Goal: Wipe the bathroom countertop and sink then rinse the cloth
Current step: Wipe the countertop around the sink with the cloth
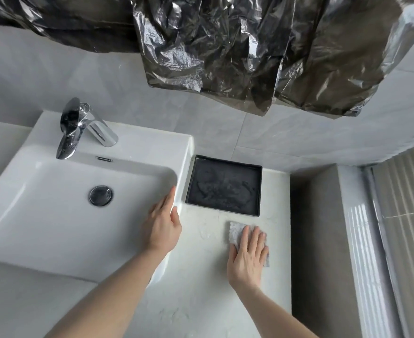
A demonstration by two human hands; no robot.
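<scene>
Cloth (235, 231) flat under right hand (248, 254) on countertop (201, 276) — fingers spread.

Pale cloth (236, 232) flat on wet countertop (201, 276), white sink (42, 215) beside

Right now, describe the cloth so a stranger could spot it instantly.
Start at the white sink; to its right runs the pale countertop holding a black tray. Just nearer than the tray, the cloth lies flat under the right hand: small, whitish-grey, textured.
</scene>
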